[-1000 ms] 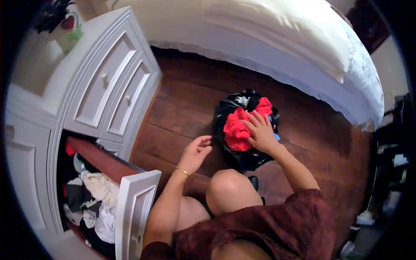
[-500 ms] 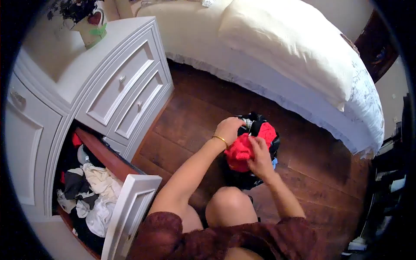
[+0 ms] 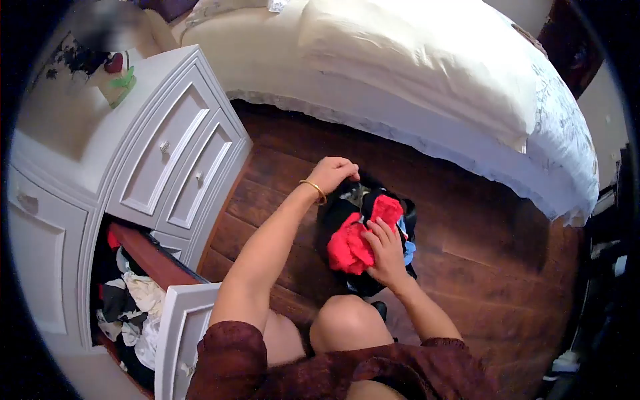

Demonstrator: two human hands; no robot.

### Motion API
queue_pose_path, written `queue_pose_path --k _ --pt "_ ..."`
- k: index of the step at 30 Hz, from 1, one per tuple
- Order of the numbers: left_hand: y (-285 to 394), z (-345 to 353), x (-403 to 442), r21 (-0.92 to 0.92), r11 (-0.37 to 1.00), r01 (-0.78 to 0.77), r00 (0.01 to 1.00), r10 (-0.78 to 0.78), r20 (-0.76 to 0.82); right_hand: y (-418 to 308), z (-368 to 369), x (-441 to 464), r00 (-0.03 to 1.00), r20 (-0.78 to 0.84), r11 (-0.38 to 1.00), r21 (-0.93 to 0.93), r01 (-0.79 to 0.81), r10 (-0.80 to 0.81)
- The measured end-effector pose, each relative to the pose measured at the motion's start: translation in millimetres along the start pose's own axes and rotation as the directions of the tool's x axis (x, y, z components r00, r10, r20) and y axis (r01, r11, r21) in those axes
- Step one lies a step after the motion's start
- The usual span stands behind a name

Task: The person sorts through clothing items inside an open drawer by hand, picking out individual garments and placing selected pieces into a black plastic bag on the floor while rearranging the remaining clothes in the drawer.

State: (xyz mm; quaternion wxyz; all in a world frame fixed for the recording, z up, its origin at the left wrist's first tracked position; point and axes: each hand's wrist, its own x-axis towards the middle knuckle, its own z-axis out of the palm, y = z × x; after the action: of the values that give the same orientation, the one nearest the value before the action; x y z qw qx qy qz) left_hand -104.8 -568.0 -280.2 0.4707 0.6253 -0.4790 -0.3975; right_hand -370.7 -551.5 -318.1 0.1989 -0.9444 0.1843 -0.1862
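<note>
A black plastic bag [image 3: 363, 285] full of clothes sits on the wooden floor before my knees. Red cloth [image 3: 349, 247] lies on top, with light blue cloth [image 3: 409, 252] at its right side and a grey-white piece near the far edge. My left hand [image 3: 335, 175], with a gold bangle at the wrist, pinches something dark at the bag's far left rim, probably the bag's edge. On the red cloth rests my right hand [image 3: 385, 253], its fingers spread and pointing away from me.
To the left stands a white dresser [image 3: 157, 87] with a pulled-out drawer [image 3: 187, 333] holding crumpled clothes [image 3: 143, 300]. A bed [image 3: 400, 80] with cream and white covers spans the far side. Dark items with pale pieces line the right edge.
My left hand has moved from beside the bag, over the red cloth, to the far left rim and closed there. My right hand, bunched on the red cloth half a second ago, now lies flatter.
</note>
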Motion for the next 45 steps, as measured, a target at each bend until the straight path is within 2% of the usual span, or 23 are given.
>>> queue_pose_path --k 2,4,6,9,12,14,17,18,19,21,22,23,24,25,27,29,31,34,37,40,41,42,45 --pt "6.4 12.9 -9.3 -0.164 0.982 0.091 0.987 -0.067 0.147 2.6 -6.4 22.6 0.996 0.089 0.998 -0.068 0.017 -0.011" --pt "15.2 24.2 -17.4 -0.114 0.987 0.117 0.978 -0.095 0.184 17.8 -0.9 48.7 0.992 0.127 0.992 -0.124 0.000 0.016" --pt "22.9 39.3 -26.9 -0.154 0.986 0.059 0.985 -0.032 0.168 37.7 11.3 85.4 0.894 0.378 0.968 -0.159 -0.193 0.240" --pt "17.4 56.8 -35.2 -0.027 1.000 0.002 0.973 0.004 0.231 85.7 73.1 113.7 0.756 0.480 0.894 -0.192 -0.406 0.446" --pt "19.4 69.6 -45.8 0.127 0.985 -0.120 0.969 0.089 0.229 104.8 110.6 122.3 0.737 0.448 0.848 -0.106 -0.519 0.507" --pt "20.1 74.5 -52.6 0.283 0.947 -0.152 0.981 0.110 0.160 118.6 119.9 116.3 0.770 0.383 0.829 0.018 -0.559 0.511" --pt "23.5 74.2 -59.1 0.260 0.922 -0.287 0.957 0.263 0.123 141.0 105.8 98.7 0.815 0.295 0.787 0.242 -0.568 0.498" --pt "25.2 74.5 -59.7 0.238 0.916 -0.322 0.947 0.312 0.082 144.4 90.4 91.1 0.818 0.344 0.805 0.226 -0.548 0.460" --pt "22.1 72.3 -58.6 0.306 0.887 -0.345 0.936 0.347 0.051 128.7 58.0 99.7 0.776 0.588 0.955 0.025 -0.297 0.226" --pt "20.4 64.4 -59.7 0.414 0.857 -0.308 0.946 0.323 0.033 61.3 -36.4 82.0 0.858 0.495 0.948 0.183 -0.259 0.138" --pt "15.0 61.1 -59.4 0.464 0.835 -0.297 0.948 0.316 0.037 53.0 -59.4 56.0 0.982 0.179 0.965 0.262 0.005 -0.054" --pt "12.5 60.2 -60.9 0.518 0.800 -0.303 0.939 0.342 0.020 45.3 -73.0 28.1 0.999 -0.040 0.968 0.247 0.043 -0.034" --pt "12.3 60.1 -62.5 0.570 0.761 -0.308 0.929 0.370 0.008 39.0 -90.4 6.1 0.969 0.066 0.802 0.549 -0.236 0.240" --pt "13.3 60.3 -64.9 0.565 0.746 -0.353 0.912 0.408 0.031 42.6 -88.0 -20.6 0.879 -0.021 0.686 0.634 -0.357 0.477" --pt "20.6 67.0 -73.0 0.623 0.673 -0.400 0.856 0.516 -0.008 65.2 -62.4 -85.2 0.673 -0.213 0.669 0.507 -0.544 0.709" --pt "37.3 68.7 -83.1 0.670 0.578 -0.466 0.770 0.638 -0.015 53.5 -30.8 -140.7 0.631 -0.295 0.695 0.351 -0.627 0.718" --pt "31.8 67.2 -102.3 0.560 0.593 -0.579 0.749 0.657 0.079 7.4 -28.7 -152.4 0.819 -0.212 0.834 0.292 -0.468 0.533" --pt "24.4 82.8 -128.3 0.397 0.671 -0.626 0.777 0.583 0.239 -27.8 -41.2 -99.3 0.903 -0.327 0.960 0.123 -0.251 0.278" --pt "16.3 91.2 -131.7 0.531 0.544 -0.650 0.737 0.622 0.264 -18.1 -29.6 -67.8 0.952 -0.220 0.976 -0.002 -0.219 0.213" --pt "13.5 84.7 -125.7 0.696 0.420 -0.582 0.778 0.537 0.327 -20.0 -39.9 -60.9 0.910 0.354 0.925 0.226 -0.306 0.215" --pt "10.8 82.8 -125.0 0.732 0.385 -0.561 0.798 0.487 0.355 -23.6 -44.4 -59.5 0.932 0.349 0.866 0.430 -0.255 0.101" --pt "5.8 81.4 -119.3 0.725 0.316 -0.612 0.761 0.486 0.431 -37.1 -62.0 -50.4 0.943 0.333 0.857 0.480 -0.187 0.019" --pt "-5.7 95.1 -109.5 0.637 0.401 -0.658 0.753 0.352 0.557 -50.6 -82.3 -38.8 0.973 0.227 0.937 0.346 -0.047 -0.035"
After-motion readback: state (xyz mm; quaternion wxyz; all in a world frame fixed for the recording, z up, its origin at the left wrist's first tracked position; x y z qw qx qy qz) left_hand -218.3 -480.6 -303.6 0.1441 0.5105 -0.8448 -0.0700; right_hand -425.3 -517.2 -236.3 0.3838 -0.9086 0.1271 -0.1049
